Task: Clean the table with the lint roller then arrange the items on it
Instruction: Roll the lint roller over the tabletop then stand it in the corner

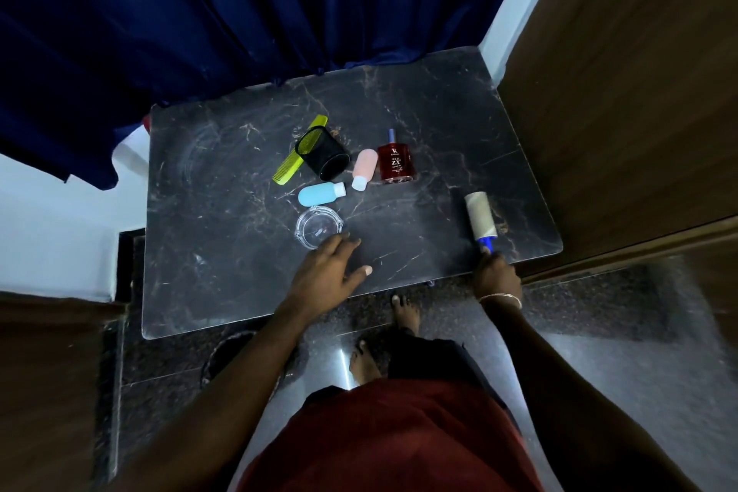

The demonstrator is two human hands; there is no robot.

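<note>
Right hand (pixel 496 275) closed round blue handle of lint roller (pixel 481 216), roll lying on table (pixel 239 292). Left hand (pixel 327 272) open, empty, fingertips at glass ashtray (pixel 318 227).

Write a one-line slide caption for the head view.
Right hand holds lint roller on marble table; left hand reaches toward glass ashtray.

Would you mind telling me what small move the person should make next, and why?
Probably slide the glass ashtray aside with the left hand, whose fingers already touch its near rim. The right hand holds the lint roller on the table near its right edge, and the ashtray, along with the other items clustered mid-table, appears to block a rolling path leftward.
</note>
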